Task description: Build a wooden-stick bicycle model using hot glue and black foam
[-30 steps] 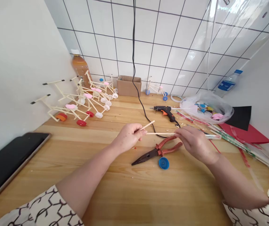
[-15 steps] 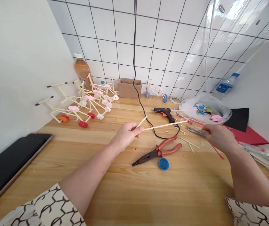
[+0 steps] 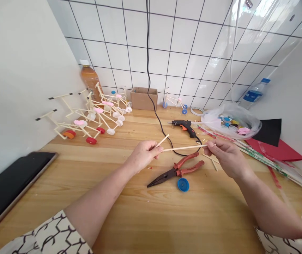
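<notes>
White wall tiles (image 3: 158, 31) back a wooden tabletop (image 3: 145, 218). Your left hand (image 3: 142, 157) grips a short wooden stick (image 3: 163, 140) and the left end of a longer wooden stick (image 3: 185, 147); your right hand (image 3: 227, 155) pinches that one's right end, so it spans between both hands. Obstructions close by: red-handled needle-nose pliers (image 3: 171, 173), a blue bottle cap (image 3: 183, 184) just beside them, and a black cord (image 3: 148, 53) looping behind the longer stick. Beyond lies a hot glue gun (image 3: 184, 124), near a plastic bag (image 3: 210, 118) of coloured pieces. Wheeled stick models (image 3: 98, 110) stand well to your left.
</notes>
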### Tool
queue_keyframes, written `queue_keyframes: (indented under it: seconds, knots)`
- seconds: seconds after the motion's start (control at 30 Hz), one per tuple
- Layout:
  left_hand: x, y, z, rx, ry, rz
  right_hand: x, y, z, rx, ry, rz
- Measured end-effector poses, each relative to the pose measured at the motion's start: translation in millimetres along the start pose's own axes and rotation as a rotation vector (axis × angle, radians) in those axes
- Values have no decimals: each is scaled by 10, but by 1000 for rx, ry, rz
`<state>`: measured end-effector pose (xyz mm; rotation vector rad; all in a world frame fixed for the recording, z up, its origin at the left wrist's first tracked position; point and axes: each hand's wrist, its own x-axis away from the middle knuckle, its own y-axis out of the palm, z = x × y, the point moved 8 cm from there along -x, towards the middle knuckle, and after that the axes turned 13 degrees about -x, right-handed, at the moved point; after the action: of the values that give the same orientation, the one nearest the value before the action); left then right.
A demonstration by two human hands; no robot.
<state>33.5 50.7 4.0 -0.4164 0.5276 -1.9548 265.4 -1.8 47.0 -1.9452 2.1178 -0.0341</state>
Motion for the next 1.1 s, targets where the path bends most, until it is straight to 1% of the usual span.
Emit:
queue_keyframes:
  seconds: [0.1,0.2,0.27,0.37,0.47,0.53,0.6,0.67,0.7,0.77,0.83,0.93,1.0,1.1]
  knots:
    - [23,-14,69,-162,47,5,18,55,47,-80,12,11]
    - [73,-20,205,-319,138,44,49,107,64,-95,34,38]
    - [123,24,317,-374,229,45,83,174,41,-65,29,38]
    - [203,132,448,-435,342,10,153,321,-24,-20,-11,6]
    - [256,204,500,-526,383,-1,232,485,-68,45,-51,-55]
    - [277,219,516,-584,400,15,278,554,-138,155,-151,-68]
    - [296,225,536,-632,432,38,331,609,-253,318,-328,-62]
    - [313,240,551,-684,468,50,397,698,-345,477,-503,-96]
    - [320,252,555,-717,483,51,427,745,-369,536,-565,-123]
    - [335,282,557,-785,504,52,467,827,-379,607,-627,-186]
    - [359,317,571,-838,538,55,483,882,-371,645,-631,-233]
    - [395,357,600,-879,596,60,482,903,-378,655,-618,-258]
    - [393,348,599,-900,607,69,472,876,-397,630,-622,-267]
    - [327,257,545,-936,561,110,428,737,-431,580,-640,-238]
